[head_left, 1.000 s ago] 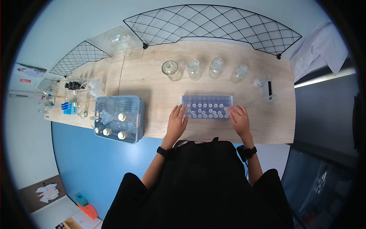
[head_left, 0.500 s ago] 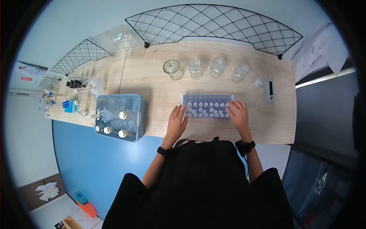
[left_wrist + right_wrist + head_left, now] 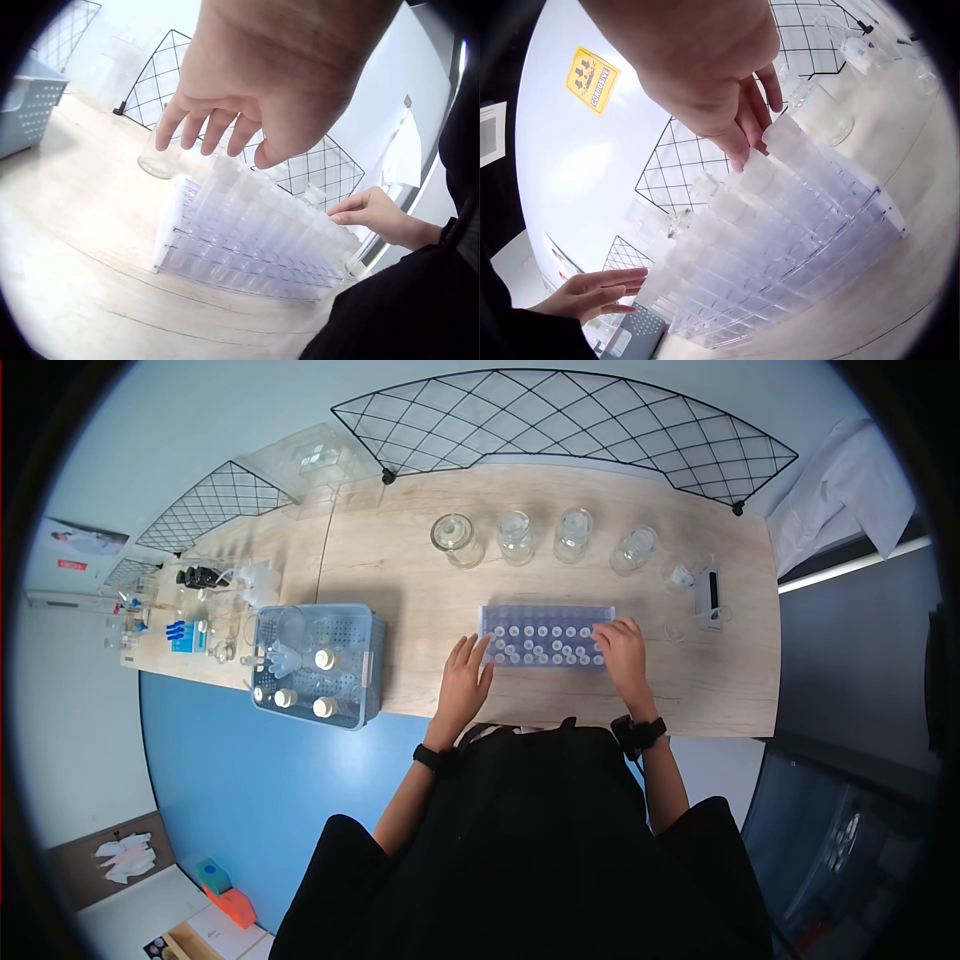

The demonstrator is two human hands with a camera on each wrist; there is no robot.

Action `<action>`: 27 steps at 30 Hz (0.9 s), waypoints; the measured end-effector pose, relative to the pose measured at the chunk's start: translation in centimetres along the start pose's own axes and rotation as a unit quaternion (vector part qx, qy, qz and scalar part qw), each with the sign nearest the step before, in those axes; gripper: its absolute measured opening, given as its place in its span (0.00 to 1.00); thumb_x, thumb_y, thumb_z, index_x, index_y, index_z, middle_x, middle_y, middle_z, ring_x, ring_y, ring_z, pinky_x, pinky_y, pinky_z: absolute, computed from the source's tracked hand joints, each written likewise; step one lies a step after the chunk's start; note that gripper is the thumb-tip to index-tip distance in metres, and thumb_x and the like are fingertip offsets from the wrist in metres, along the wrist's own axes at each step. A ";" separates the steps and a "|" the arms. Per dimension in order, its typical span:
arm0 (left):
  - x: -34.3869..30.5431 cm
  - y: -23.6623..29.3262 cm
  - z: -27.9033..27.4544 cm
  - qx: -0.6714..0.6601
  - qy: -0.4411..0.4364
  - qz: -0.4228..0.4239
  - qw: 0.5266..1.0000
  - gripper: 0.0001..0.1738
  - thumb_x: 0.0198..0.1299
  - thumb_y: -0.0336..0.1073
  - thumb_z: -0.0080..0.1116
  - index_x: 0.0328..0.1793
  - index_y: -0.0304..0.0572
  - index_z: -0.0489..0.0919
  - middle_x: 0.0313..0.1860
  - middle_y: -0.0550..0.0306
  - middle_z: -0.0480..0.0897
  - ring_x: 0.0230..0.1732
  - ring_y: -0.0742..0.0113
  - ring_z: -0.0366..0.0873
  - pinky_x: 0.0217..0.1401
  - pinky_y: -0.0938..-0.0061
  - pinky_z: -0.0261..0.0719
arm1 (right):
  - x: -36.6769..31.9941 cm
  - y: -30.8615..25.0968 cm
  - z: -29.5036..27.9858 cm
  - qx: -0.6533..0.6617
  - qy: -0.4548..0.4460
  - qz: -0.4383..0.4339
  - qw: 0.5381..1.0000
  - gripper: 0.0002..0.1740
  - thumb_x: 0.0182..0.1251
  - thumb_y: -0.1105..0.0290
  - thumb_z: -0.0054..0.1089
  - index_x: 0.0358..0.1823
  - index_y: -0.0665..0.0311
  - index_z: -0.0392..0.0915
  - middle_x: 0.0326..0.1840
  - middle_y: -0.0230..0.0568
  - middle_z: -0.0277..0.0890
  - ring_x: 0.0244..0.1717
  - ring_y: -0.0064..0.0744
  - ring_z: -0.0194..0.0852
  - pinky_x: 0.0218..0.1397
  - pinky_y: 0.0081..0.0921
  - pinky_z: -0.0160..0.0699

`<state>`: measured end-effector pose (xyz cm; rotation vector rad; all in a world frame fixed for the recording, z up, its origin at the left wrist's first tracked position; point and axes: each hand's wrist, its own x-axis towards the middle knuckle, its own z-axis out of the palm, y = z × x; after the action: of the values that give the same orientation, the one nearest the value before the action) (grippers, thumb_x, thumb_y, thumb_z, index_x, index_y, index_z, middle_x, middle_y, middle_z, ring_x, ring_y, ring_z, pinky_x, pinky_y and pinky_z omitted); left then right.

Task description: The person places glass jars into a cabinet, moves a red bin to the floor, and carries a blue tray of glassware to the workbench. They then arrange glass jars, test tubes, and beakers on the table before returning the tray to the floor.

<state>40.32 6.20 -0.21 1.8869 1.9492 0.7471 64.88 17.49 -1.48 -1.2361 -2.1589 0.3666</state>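
A clear purplish test tube rack stands on the wooden table, holding rows of test tubes with whitish caps. My left hand is at the rack's left end, fingers loosely extended, and holds nothing. In the left wrist view, its fingertips hang close over the nearest caps. My right hand reaches over the rack's right end, thumb and fingertips pinching a tube at its cap in the back row. Nearer caps partly hide that grip in the right wrist view.
Several glass jars line up behind the rack. A blue basket with white-capped bottles stands left. At the right are glassware and a small stand. A black wire grid runs along the back edge.
My right hand has moved inward and slightly back over the rack's right end, its fingers drawn together at the back row. The left hand stays at the left end.
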 end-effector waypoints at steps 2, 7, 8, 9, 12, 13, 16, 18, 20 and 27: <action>0.0 0.0 0.0 0.000 -0.001 0.000 1.000 0.25 0.55 0.33 0.52 0.60 0.39 0.66 0.58 0.41 0.68 0.61 0.44 0.61 0.61 0.58 0.61 | 0.0 0.0 0.0 -0.002 0.001 -0.003 1.000 0.08 0.44 0.73 0.62 0.28 0.65 0.79 0.28 0.37 0.76 0.38 0.38 0.69 0.44 0.30 0.68; 0.1 0.1 -0.1 -0.003 -0.003 -0.005 1.000 0.24 0.55 0.33 0.52 0.60 0.38 0.66 0.58 0.41 0.68 0.61 0.44 0.61 0.61 0.59 0.61 | 0.0 0.1 -0.4 -0.003 -0.013 -0.005 1.000 0.09 0.46 0.73 0.62 0.32 0.64 0.79 0.30 0.38 0.76 0.38 0.39 0.69 0.45 0.30 0.68; 0.1 0.1 -0.1 -0.003 -0.003 -0.004 1.000 0.24 0.55 0.33 0.52 0.60 0.38 0.66 0.58 0.41 0.68 0.61 0.44 0.61 0.61 0.59 0.61 | -0.1 0.1 -0.7 0.023 -0.010 0.019 1.000 0.10 0.47 0.73 0.61 0.34 0.64 0.79 0.31 0.39 0.76 0.39 0.40 0.69 0.45 0.31 0.68; 0.1 0.2 -0.1 -0.005 -0.003 -0.005 1.000 0.24 0.55 0.33 0.52 0.60 0.38 0.66 0.58 0.41 0.68 0.61 0.44 0.61 0.61 0.59 0.61 | -0.1 0.1 -1.1 0.050 -0.006 0.044 0.998 0.12 0.48 0.73 0.61 0.36 0.63 0.79 0.32 0.40 0.76 0.40 0.41 0.69 0.45 0.31 0.68; 0.1 0.1 -0.1 -0.009 0.000 -0.007 1.000 0.24 0.55 0.32 0.52 0.60 0.37 0.66 0.58 0.41 0.68 0.61 0.44 0.61 0.62 0.59 0.61 | -0.8 0.5 -2.7 0.045 0.005 0.079 0.996 0.13 0.50 0.72 0.60 0.40 0.63 0.79 0.35 0.43 0.76 0.41 0.43 0.69 0.45 0.32 0.68; 0.1 0.1 -0.1 -0.012 0.003 -0.005 1.000 0.24 0.55 0.32 0.52 0.59 0.37 0.66 0.57 0.41 0.68 0.61 0.44 0.61 0.62 0.59 0.61 | -1.1 0.8 -3.0 0.045 0.005 0.079 0.996 0.13 0.50 0.72 0.60 0.40 0.63 0.79 0.35 0.43 0.76 0.41 0.43 0.69 0.45 0.32 0.68; 0.2 -0.1 0.1 -0.014 0.010 -0.002 1.000 0.24 0.54 0.31 0.52 0.59 0.35 0.66 0.57 0.40 0.69 0.60 0.44 0.62 0.61 0.60 0.62 | -2.0 1.5 -3.1 0.040 -0.016 0.096 0.994 0.12 0.51 0.72 0.60 0.39 0.63 0.79 0.35 0.43 0.76 0.41 0.43 0.69 0.45 0.32 0.68; 0.2 -0.2 0.2 -0.015 0.013 -0.002 1.000 0.24 0.54 0.31 0.52 0.59 0.34 0.66 0.56 0.40 0.69 0.60 0.44 0.62 0.61 0.60 0.62 | -2.2 1.6 -2.9 0.059 -0.019 0.104 0.993 0.12 0.52 0.71 0.60 0.39 0.64 0.79 0.35 0.44 0.76 0.40 0.44 0.69 0.45 0.32 0.68; 0.2 -0.3 0.2 -0.016 0.017 -0.002 1.000 0.24 0.54 0.31 0.52 0.59 0.34 0.66 0.56 0.40 0.69 0.60 0.44 0.62 0.61 0.60 0.62 | -2.0 1.7 -2.6 0.066 -0.017 0.103 0.992 0.11 0.52 0.71 0.60 0.38 0.64 0.79 0.35 0.44 0.77 0.40 0.43 0.70 0.44 0.32 0.68; 0.1 -0.5 0.0 -0.020 0.028 -0.013 0.999 0.24 0.54 0.31 0.52 0.58 0.34 0.66 0.56 0.40 0.69 0.59 0.45 0.63 0.61 0.60 0.63 | -1.2 1.3 -1.8 0.100 -0.004 0.148 0.984 0.09 0.52 0.70 0.60 0.34 0.65 0.80 0.32 0.44 0.77 0.36 0.40 0.73 0.40 0.30 0.71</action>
<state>39.87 6.33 -0.49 1.8334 1.9737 0.8332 67.38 17.04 -1.18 -1.4396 -1.8917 0.6947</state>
